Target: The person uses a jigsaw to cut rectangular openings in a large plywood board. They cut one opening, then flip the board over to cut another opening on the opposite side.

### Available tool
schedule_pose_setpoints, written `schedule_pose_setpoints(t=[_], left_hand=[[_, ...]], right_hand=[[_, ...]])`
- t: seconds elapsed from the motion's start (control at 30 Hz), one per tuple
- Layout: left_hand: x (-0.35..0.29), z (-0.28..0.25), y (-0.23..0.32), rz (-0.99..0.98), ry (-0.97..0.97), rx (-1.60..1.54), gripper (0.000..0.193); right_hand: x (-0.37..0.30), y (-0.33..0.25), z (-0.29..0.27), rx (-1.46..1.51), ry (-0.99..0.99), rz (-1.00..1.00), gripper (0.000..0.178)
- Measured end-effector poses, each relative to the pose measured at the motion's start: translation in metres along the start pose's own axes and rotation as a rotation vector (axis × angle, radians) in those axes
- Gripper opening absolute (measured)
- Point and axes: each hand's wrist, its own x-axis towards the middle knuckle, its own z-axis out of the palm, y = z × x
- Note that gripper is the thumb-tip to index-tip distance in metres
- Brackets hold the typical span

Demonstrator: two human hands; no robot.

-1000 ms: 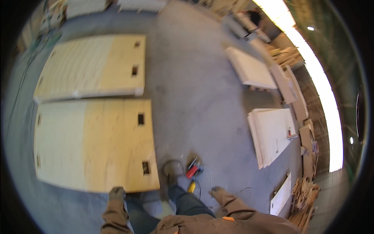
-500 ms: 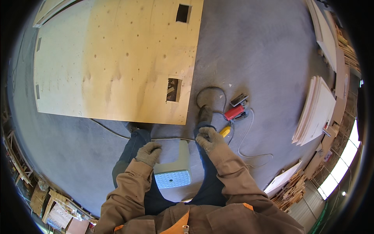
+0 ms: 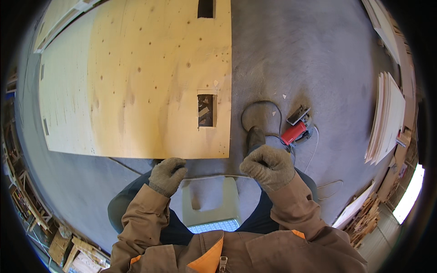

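Note:
Both my hands wear grey-brown work gloves. My left hand (image 3: 168, 176) hovers close to the near edge of a large plywood panel (image 3: 150, 109), its fingers curled in and the thumb folded over; nothing shows in it. My right hand (image 3: 268, 169) makes a loose fist above my right leg, also with nothing visible in it. Between my legs is a grey-green plastic stool (image 3: 230, 196) with a light blue dotted seat, partly covered by my jacket. The panel has two rectangular cut-outs along its right side, and wood scraps show through the nearer one.
Right of my right foot a red and black power tool (image 3: 293, 133) lies on the grey floor with its cord (image 3: 249, 105) looped. Stacked boards (image 3: 384, 120) lean at the far right, with a pile of wood offcuts (image 3: 364, 223) nearer. More timber (image 3: 75, 252) sits at lower left.
My hands have come up larger in view, the right one shifting rightward. My knees have spread and bent. The stool sits nearer my body, and the yellow item by the cord is now hidden.

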Motion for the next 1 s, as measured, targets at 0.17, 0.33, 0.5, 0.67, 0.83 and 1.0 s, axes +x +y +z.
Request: schedule_pose_setpoints(t=[0.17,0.33,0.5,0.67,0.83,1.0], left_hand=[[-0.011,-0.008,0.024,0.111,0.103,-0.134,0.025],[-0.049,0.006,0.037,0.372,0.212,-0.097,0.02],[-0.038,0.032,-0.019,0.437,0.245,-0.07,0.018],[-0.067,0.01,-0.075,0.398,0.351,-0.05,0.017],[-0.076,0.027,-0.091,0.32,0.38,-0.064,0.017],[-0.086,0.033,-0.092,0.258,0.357,0.006,0.019]], right_hand=[[-0.043,0.001,0.008,-0.169,0.034,-0.241,0.02],[-0.094,-0.001,0.044,-0.335,0.157,-0.583,0.017],[-0.137,0.059,0.02,0.187,0.362,-0.852,0.017],[-0.236,0.083,-0.076,0.497,0.789,-0.664,0.017],[-0.287,0.191,-0.173,0.247,1.165,-0.34,0.03],[-0.235,0.327,-0.228,0.394,1.171,-0.015,0.054]])
